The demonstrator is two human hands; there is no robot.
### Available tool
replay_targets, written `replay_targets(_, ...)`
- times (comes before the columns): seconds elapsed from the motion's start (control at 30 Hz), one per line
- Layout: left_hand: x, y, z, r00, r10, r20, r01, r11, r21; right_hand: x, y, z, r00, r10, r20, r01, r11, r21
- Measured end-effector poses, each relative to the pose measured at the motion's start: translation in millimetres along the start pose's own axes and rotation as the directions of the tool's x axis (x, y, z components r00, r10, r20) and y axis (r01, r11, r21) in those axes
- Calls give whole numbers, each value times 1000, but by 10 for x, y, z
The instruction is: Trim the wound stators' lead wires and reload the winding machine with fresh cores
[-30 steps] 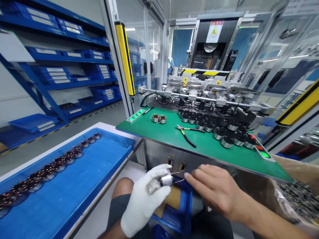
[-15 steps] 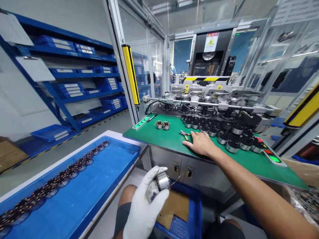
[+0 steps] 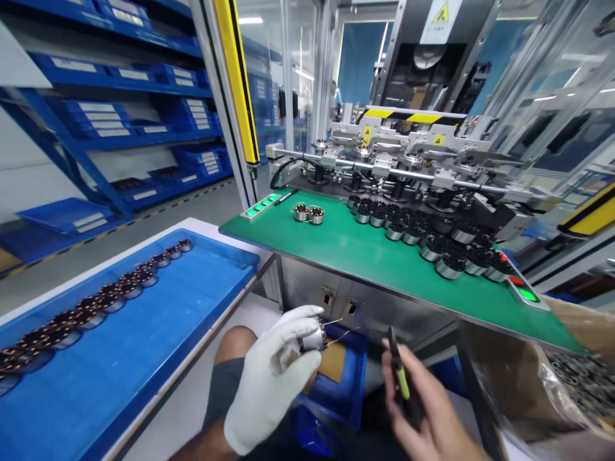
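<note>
Green bench (image 3: 336, 253) before a machine (image 3: 382, 165), blue tray (image 3: 187, 314) to the left.
Gloved left hand (image 3: 271, 378) pinches a coil (image 3: 313, 339) between thumb and fingers below the bench's front edge, loose wires (image 3: 339, 338) jutting rightward; bare right hand (image 3: 438, 392) is closed around pliers (image 3: 402, 383), apart from the coil. Black-topped cores (image 3: 450, 266) crowd the bench's right side.

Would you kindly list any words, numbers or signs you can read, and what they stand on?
No words or numbers are legible.
White sign on the machine: yellow warning triangle, print too blurred.
Two yellow stickers on the machine: warning triangles.
Bin labels: too blurred.
</note>
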State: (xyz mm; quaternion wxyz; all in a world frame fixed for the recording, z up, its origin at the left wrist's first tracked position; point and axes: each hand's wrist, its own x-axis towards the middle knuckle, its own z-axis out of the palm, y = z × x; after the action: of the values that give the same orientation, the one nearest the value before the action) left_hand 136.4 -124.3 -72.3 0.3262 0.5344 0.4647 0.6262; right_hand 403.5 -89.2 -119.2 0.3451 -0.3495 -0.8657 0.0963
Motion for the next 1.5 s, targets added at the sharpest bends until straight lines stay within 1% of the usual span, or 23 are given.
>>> replay_targets(0.07,15,6,34,1000,-3,0,3,1000,-27,-237,-169,173,989,106,105,-131,953,274)
replay_targets(0.13,20,14,69,1000,-6,8,6,999,-39,-325,-312,310,966,144,214,-229,864,449)
replay_targets(0.2,16,22,101,1000,-11,18,12,999,-37,-305,-410,384,943,181,278,-309,783,540)
replay_targets(0.27,5,27,127,1000,-10,18,10,1000,-30,-249,-462,400,925,213,314,-369,697,614)
replay_targets(0.33,-10,33,143,1000,1,7,-1,1000,-22,-216,-475,387,917,223,331,-395,622,676)
replay_targets(0.43,-29,41,152,1000,21,0,-21,1000,-2,-234,-443,381,915,193,354,-399,557,728)
replay_targets(0.5,-36,48,152,999,33,1,-33,999,13,-264,-405,390,914,174,367,-398,566,722)
replay_targets(0.53,-38,51,152,999,41,0,-41,999,21,-276,-386,393,915,167,368,-390,603,696)
replay_targets(0.67,-36,62,161,998,63,-3,-63,996,58,-289,-333,374,934,153,323,-308,806,506)
replay_targets(0.77,-36,59,171,997,77,8,-78,993,89,-261,-335,357,946,171,274,-277,865,419)
replay_targets(0.83,-40,44,172,997,77,18,-78,991,106,-219,-357,356,960,175,218,-253,875,413)
replay_targets(0.9,-49,11,162,997,71,30,-74,990,119,-160,-392,354,971,158,178,-226,845,484)
replay_targets(0.93,-54,-13,151,997,70,41,-75,988,132,-129,-411,349,973,156,170,-225,811,540)
replay_targets(1.0,-66,-68,117,996,67,62,-77,982,172,-80,-444,324,964,192,182,-265,708,655)
replay_targets(1.07,-77,-118,75,996,55,67,-69,969,238,-62,-467,277,938,263,227,-342,580,739)
replay_targets(1.1,-81,-134,56,997,47,63,-63,959,275,-62,-476,249,918,288,272,-388,511,767)
replay_targets(1.17,-81,-144,30,998,41,54,-57,938,341,-67,-491,198,873,302,383,-480,397,782)
replay_targets(1.2,-78,-138,25,997,45,56,-63,928,367,-65,-501,182,849,301,434,-523,362,772)
replay_targets(1.27,-69,-113,28,996,59,72,-83,914,398,-40,-526,177,805,306,508,-591,337,733)
replay_targets(1.33,-63,-89,41,993,65,95,-98,906,412,8,-552,208,762,330,557,-645,326,691)
replay_targets(1.4,-64,-72,53,992,56,116,-101,899,425,62,-566,253,718,357,598,-694,293,658)
replay_targets(1.47,-70,-58,61,991,49,125,-100,890,445,104,-563,286,689,370,623,-721,270,638)
replay_targets(1.5,-72,-47,64,991,48,125,-100,884,457,118,-556,294,688,362,629,-724,273,634)
